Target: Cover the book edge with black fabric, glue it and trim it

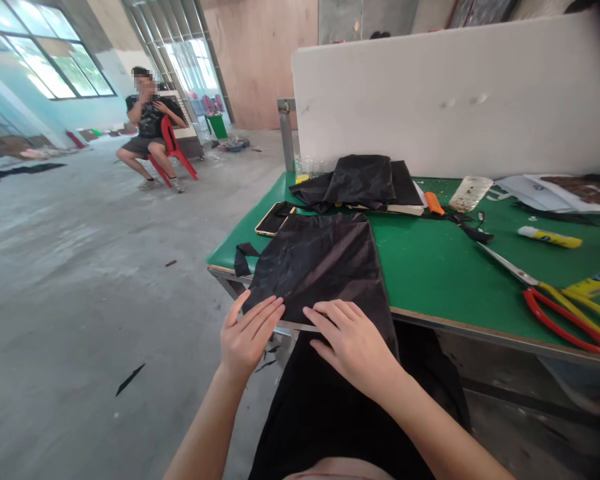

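Head view: the left hand (243, 340) and right hand (355, 343) lie with fingers extended, uncurled, on the near edge of a thin, creased black sheet (325, 260), which overhangs the green tabletop (445, 267) near a gold-rimmed black smartphone (269, 223).

Our thin sheet (325, 267) is black, our tabletop (445, 267) green; we see red-and-yellow-handled scissors (533, 283), a yellow-and-white glue stick (553, 237), and a red plastic chair (169, 136).

Two hands (243, 337) (353, 341), one table (430, 270), one phone (270, 223), one pair of scissors (534, 280), one green bin (217, 127), one upright white panel (430, 107)
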A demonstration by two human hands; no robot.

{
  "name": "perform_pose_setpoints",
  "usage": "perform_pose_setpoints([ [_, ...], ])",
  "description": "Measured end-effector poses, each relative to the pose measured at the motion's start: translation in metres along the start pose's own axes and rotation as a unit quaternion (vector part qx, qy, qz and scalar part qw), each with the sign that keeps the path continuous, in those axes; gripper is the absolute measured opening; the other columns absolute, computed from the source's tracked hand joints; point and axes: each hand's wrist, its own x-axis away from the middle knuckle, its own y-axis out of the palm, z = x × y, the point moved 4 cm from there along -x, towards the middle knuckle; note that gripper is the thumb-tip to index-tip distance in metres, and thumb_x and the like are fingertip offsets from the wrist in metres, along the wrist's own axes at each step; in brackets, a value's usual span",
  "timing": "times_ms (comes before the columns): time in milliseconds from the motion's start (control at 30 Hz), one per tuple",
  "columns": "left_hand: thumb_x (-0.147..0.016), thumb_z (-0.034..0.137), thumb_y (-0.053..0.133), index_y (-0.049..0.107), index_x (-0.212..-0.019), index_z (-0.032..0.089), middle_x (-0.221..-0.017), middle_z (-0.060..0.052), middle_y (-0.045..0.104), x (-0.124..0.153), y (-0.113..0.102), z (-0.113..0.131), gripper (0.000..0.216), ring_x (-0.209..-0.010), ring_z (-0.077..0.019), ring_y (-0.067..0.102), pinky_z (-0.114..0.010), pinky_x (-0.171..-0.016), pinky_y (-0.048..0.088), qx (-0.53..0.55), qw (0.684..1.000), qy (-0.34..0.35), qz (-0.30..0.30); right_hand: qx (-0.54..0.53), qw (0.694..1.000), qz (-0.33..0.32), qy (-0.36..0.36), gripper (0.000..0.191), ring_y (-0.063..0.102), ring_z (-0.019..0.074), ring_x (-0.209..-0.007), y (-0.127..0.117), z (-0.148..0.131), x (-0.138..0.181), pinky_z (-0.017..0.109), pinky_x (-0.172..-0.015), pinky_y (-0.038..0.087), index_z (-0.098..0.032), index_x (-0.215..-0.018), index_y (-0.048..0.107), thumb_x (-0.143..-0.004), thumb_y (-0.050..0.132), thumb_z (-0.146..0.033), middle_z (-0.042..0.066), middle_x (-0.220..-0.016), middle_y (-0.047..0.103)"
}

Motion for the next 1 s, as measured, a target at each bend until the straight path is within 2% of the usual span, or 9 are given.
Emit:
perform_pose_setpoints([
  [133,-0.084,0.008,0.055,0.062,-0.116,0.031,-0.109,-0.004,0.069,0.001,0.001,0.002,0.040,-0.101,-0.0231,0.065,-0.048,-0.109,0.026,-0.041,0.999,0.036,0.001,0.016,0.999,0.014,0.026,0.030,0.055,0.0206,-0.089,-0.006,0.009,0.007,0.036,-0.076,0.046,-0.015,-0.114,0.058,-0.085,0.054,-0.012,0.008,-0.101,0.062],
  [300,-0.082,0.008,0.056,0.062,-0.115,0.030,-0.106,-0.004,0.070,0.003,0.000,0.002,0.040,-0.097,-0.0234,0.067,-0.048,-0.107,0.028,-0.057,0.997,0.050,0.023,0.046,0.999,-0.003,0.012,0.028,0.054,0.0198,-0.082,0.003,0.009,0.005,0.034,-0.071,0.045,-0.014,-0.112,0.059,-0.085,0.052,-0.010,0.007,-0.090,0.061],
  [433,-0.085,0.010,0.054,0.060,-0.118,0.030,-0.108,-0.004,0.070,0.005,0.002,0.002,0.039,-0.098,-0.0224,0.066,-0.047,-0.108,0.026,-0.071,0.996,0.056,0.001,0.055,0.998,-0.011,0.002,0.030,0.052,0.0197,-0.079,0.013,0.004,-0.002,0.034,-0.069,0.042,-0.013,-0.115,0.057,-0.086,0.050,-0.010,0.007,-0.087,0.060],
  [567,-0.084,0.009,0.056,0.059,-0.120,0.031,-0.110,-0.004,0.069,0.004,0.001,0.002,0.042,-0.100,-0.0227,0.066,-0.047,-0.108,0.026,-0.059,0.997,0.054,0.001,0.061,0.998,0.008,0.000,0.028,0.049,0.0195,-0.076,0.021,0.001,-0.006,0.035,-0.069,0.039,-0.011,-0.115,0.056,-0.089,0.046,-0.010,0.006,-0.083,0.058],
  [667,-0.081,0.006,0.059,0.059,-0.119,0.028,-0.110,-0.005,0.069,0.000,-0.002,0.008,0.045,-0.099,-0.0225,0.066,-0.046,-0.108,0.029,-0.073,0.994,0.081,0.021,0.074,0.997,0.030,-0.010,0.026,0.047,0.0195,-0.074,0.024,-0.001,-0.007,0.035,-0.068,0.036,-0.010,-0.111,0.058,-0.090,0.043,-0.009,0.006,-0.080,0.057],
  [867,-0.081,0.002,0.058,0.060,-0.116,0.019,-0.111,-0.007,0.068,-0.002,-0.004,0.016,0.038,-0.101,-0.0214,0.065,-0.048,-0.105,0.035,-0.128,0.984,0.122,0.030,0.065,0.998,-0.008,-0.008,0.034,0.047,0.0204,-0.081,0.026,-0.011,-0.012,0.036,-0.072,0.035,-0.012,-0.122,0.051,-0.088,0.049,-0.012,0.006,-0.089,0.057],
  [1000,-0.081,0.004,0.059,0.059,-0.117,0.017,-0.110,-0.007,0.069,-0.001,-0.004,0.016,0.038,-0.100,-0.0205,0.066,-0.048,-0.105,0.036,-0.144,0.980,0.134,0.039,0.081,0.996,0.005,-0.022,0.021,0.047,0.0197,-0.081,0.033,-0.020,-0.025,0.035,-0.069,0.034,-0.014,-0.108,0.056,-0.090,0.047,-0.014,0.006,-0.088,0.057],
])
